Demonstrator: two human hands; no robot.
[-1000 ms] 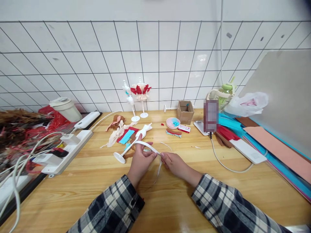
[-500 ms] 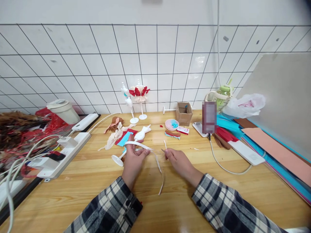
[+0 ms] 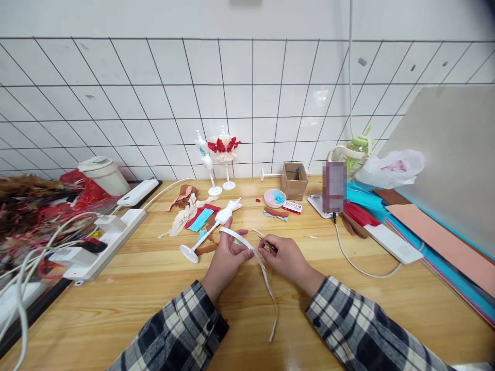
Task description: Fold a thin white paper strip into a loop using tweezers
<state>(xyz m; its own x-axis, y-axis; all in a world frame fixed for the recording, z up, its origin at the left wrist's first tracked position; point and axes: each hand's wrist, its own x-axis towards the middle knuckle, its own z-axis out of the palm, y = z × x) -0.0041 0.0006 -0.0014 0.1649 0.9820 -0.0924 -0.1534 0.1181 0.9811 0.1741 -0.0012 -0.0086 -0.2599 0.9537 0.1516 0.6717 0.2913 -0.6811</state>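
My left hand (image 3: 227, 257) is pinched on a thin white ring that looks like a roll of tape (image 3: 236, 234). From the roll a narrow pale strip (image 3: 269, 293) curls down over the table. Close beside it, my right hand (image 3: 288, 256) is closed round a slim dark metal tool (image 3: 267, 243), perhaps tweezers, with much of it hidden by the fingers. Near that tool's tip shows a short whitish piece (image 3: 258, 232). Just behind my left hand, a small white dress form (image 3: 229, 211) lies on its side, its round base (image 3: 189, 253) toward the left.
Fabric scraps (image 3: 185, 219) lie behind my left hand. Two small mannequins stand by the wall, one in a red-and-cream dress (image 3: 225, 148). A pink bowl (image 3: 270, 204) and cardboard box (image 3: 294, 180) are at the back. A power strip (image 3: 104, 252) is left, paper sheets (image 3: 444, 232) right.
My left hand has shifted right with the tape roll, bringing both hands almost together. The hanging strip has swung right and reaches lower. More of the right hand's dark tool shows.
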